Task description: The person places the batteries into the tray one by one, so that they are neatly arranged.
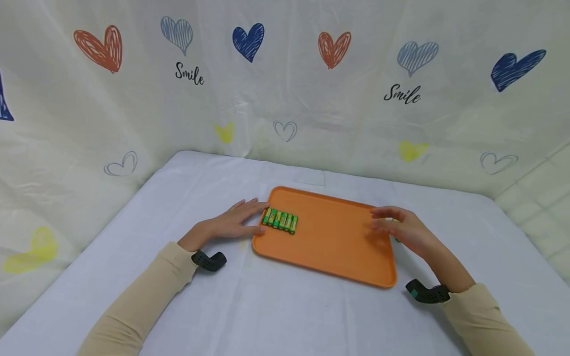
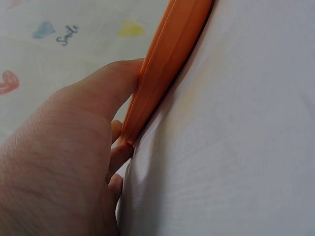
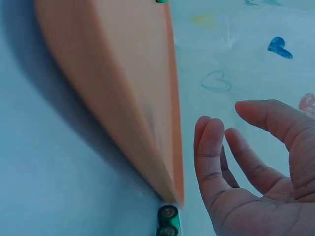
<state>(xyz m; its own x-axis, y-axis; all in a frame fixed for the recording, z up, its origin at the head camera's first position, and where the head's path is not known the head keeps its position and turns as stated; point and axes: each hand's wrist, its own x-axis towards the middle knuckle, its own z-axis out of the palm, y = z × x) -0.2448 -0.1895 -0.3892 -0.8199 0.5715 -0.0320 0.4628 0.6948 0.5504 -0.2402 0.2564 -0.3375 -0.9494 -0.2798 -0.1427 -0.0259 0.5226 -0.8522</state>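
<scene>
An orange tray [image 1: 329,237] lies on the table, turned slightly askew. Several green-and-yellow batteries [image 1: 280,220] are lined up side by side at its left end. My left hand [image 1: 231,221] touches the tray's left edge, thumb and fingers spread; the left wrist view shows the thumb [image 2: 120,81] against the rim. Above the tray's right edge hovers my right hand [image 1: 407,230], fingers loosely bent and holding nothing. More batteries [image 3: 168,221] are just outside that edge, mostly hidden behind the right hand in the head view.
A white cloth [image 1: 285,311] covers the table. Behind it hangs a pale curtain [image 1: 285,89] printed with hearts and the word Smile. A black wrist device [image 1: 209,260] sits on the left wrist, another [image 1: 427,292] on the right.
</scene>
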